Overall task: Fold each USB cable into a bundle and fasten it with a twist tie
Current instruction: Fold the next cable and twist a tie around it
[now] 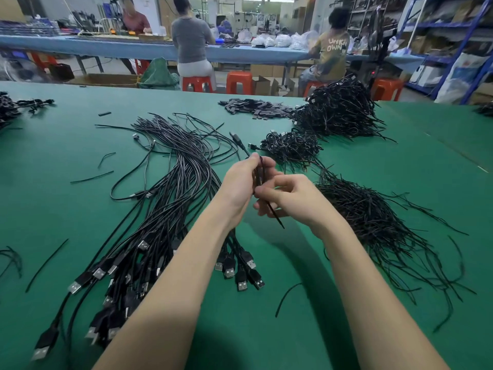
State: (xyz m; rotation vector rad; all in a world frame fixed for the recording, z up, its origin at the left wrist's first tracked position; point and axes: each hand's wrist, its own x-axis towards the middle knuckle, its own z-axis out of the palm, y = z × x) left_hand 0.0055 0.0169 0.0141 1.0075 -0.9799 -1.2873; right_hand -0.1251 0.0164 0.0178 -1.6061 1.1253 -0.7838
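- The left hand (241,180), at the centre of the frame, has its fingers curled round a folded USB cable bundle (259,172), gripping it upright above the green tabletop (66,209).
- One connector end of that cable (237,138) sticks out past the fingertips toward the upper centre of the frame.
- The right hand (289,198), just right of the left one, pinches a black twist tie (276,218) between thumb and fingers; the tie's free end slants down toward the lower centre and hangs clear of the tabletop.
- The two hands are touching or nearly so at the bundle; whether the tie is already wrapped round the cable cannot be told, since the fingers hide that spot.
- A sheaf of loose USB cables (170,188) lies left of the hands, running from the upper centre to the lower left, with their flat plugs (240,273) fanned out beside and under the left forearm.
- A heap of loose twist ties (373,217) lies on the right of the frame, just beside the right wrist.
- Tied bundles form a small pile (292,148) above the hands and a larger pile (338,110) behind it at the upper right.
- A few stray ties (92,177) lie scattered at the left of the tabletop.
- Small flat black pieces (256,106) lie in a low heap at the upper centre.
- People sit on orange stools (238,82) at a blue bench (106,48) across the top of the frame.
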